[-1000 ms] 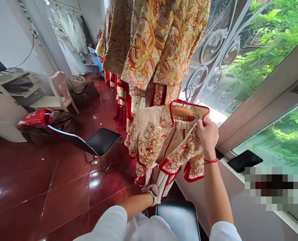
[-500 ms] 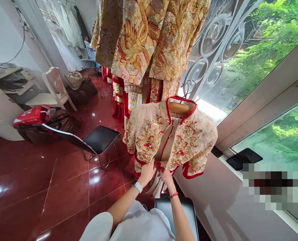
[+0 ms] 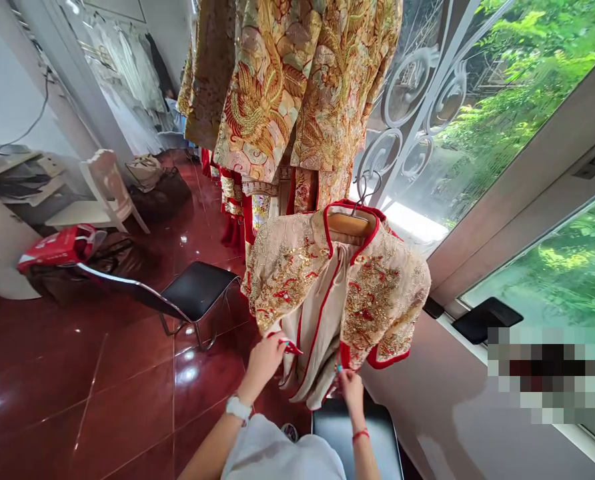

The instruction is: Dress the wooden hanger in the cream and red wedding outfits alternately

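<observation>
In front of me a short-sleeved embroidered jacket (image 3: 377, 287), beaded in gold with red trim, hangs on a wooden hanger (image 3: 348, 225) with a metal hook. My left hand (image 3: 266, 363) pinches the lower edge of the left front panel and holds it out to the side. The lower corner of the right panel is gripped by my right hand (image 3: 350, 390). Between the spread panels a pale inner garment (image 3: 322, 320) with red piping shows, tied near the neck. Fingertips are partly hidden by fabric.
Gold embroidered garments (image 3: 267, 100) hang behind the jacket. A black chair (image 3: 200, 290) stands left, another black seat (image 3: 357, 433) below my right arm. A red bag (image 3: 60, 247) lies at far left. A dark device (image 3: 487, 320) rests on the windowsill at right.
My hands have moved apart, left hand leftward, right hand a little right and down. The jacket's front has opened wider, showing more of the pale inner garment.
</observation>
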Motion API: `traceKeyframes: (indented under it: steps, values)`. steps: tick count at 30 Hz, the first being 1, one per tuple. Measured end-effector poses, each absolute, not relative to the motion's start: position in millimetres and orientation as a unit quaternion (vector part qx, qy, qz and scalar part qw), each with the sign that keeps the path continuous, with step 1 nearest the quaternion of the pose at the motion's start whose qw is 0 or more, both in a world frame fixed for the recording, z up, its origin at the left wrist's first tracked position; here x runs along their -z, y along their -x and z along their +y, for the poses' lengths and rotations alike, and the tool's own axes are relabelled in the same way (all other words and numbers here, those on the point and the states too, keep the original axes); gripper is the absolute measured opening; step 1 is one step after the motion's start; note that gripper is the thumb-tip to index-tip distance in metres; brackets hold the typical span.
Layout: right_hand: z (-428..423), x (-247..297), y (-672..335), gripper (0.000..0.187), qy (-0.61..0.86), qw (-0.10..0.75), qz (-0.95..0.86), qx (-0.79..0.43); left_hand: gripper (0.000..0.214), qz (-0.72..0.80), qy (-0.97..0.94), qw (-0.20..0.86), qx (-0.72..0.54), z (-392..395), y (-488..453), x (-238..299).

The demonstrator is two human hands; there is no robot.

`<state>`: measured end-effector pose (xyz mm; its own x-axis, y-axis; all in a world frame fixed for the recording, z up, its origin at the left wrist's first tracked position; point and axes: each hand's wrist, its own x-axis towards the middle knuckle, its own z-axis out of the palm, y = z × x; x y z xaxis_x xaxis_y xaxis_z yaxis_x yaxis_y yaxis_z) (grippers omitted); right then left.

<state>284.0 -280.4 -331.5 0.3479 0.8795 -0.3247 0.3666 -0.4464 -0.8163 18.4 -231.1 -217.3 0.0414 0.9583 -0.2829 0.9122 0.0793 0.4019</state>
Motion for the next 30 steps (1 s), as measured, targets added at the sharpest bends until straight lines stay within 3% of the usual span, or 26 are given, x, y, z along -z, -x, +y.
traceKeyframes:
  steps: [2,4,7,9,10,13,17,23,26,30]
  values:
    - [-296,315,-325,0.060,0.806,0.352,-0.340,-0.334,0.023,0.716,-0.639,0.275,-0.050,-231,20,205]
    - [-298,286,-353,0.065,0.854,0.434,-0.232,-0.169,0.032,0.747,-0.603,0.254,-0.115,-227,46,188]
    - [-267,227,-347,0.090,0.779,0.549,-0.301,0.009,0.060,0.718,-0.612,0.106,-0.313,-209,34,160]
    - [-231,191,-318,0.103,0.732,0.520,-0.432,0.083,0.080,0.659,-0.638,0.003,-0.399,-188,0,146]
    - [-212,177,-303,0.106,0.719,0.486,-0.487,0.101,0.080,0.642,-0.644,-0.026,-0.415,-177,-17,143]
    - [-172,159,-278,0.081,0.724,0.430,-0.524,0.128,0.059,0.613,-0.638,-0.045,-0.465,-146,-40,139]
    - [-178,156,-320,0.051,0.656,0.471,-0.563,0.172,0.054,0.560,-0.593,-0.029,-0.578,-121,13,120]
    - [-175,102,-421,0.035,0.570,0.624,-0.509,0.163,0.043,0.547,-0.615,-0.042,-0.566,-55,84,40]
    - [-135,78,-444,0.030,0.592,0.631,-0.497,0.068,0.034,0.579,-0.647,-0.013,-0.496,-12,73,27]
    - [-96,75,-459,0.029,0.610,0.597,-0.518,-0.056,0.019,0.545,-0.697,0.058,-0.462,1,47,66]
